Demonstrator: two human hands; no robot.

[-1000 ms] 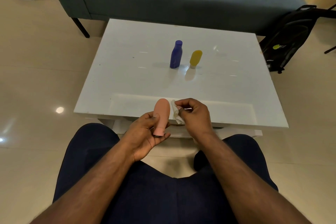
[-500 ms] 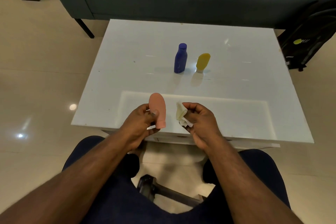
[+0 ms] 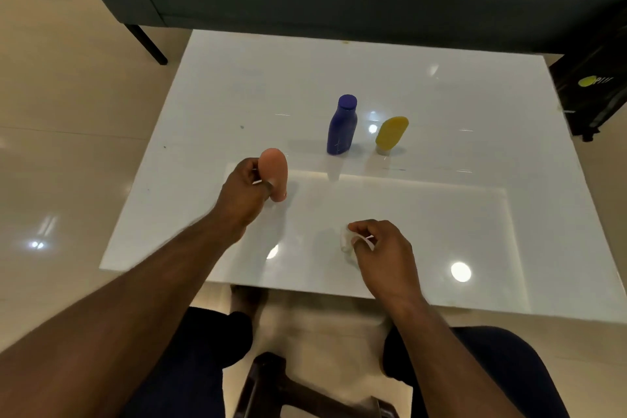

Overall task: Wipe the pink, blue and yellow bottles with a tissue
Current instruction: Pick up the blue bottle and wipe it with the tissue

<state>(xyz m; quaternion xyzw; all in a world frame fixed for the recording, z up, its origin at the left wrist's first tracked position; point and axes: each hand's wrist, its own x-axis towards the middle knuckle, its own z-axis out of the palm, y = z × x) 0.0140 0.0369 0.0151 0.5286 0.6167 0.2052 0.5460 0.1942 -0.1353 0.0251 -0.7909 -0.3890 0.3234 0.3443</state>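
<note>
Left hand [image 3: 242, 193] grips the pink bottle [image 3: 274, 173] cap-down, cap at or just above the white desk [image 3: 441, 214]; contact can't be confirmed. Right hand [image 3: 381, 248] pinches the crumpled white tissue [image 3: 345, 241] low over the desk's near edge. Risk: the pink bottle is narrow at the cap and wide on top, so releasing it off-vertical on the glossy surface would likely tip it, possibly rolling toward the blue bottle [image 3: 342, 125]. Yellow bottle [image 3: 391, 134] stands cap-down just beside the blue one, equally tippy; a careless reach could knock both. Tissue is a small wad, so poor coverage per wipe is likely. Pink bottle: smooth, matte, rounded top, no visible label.
</note>
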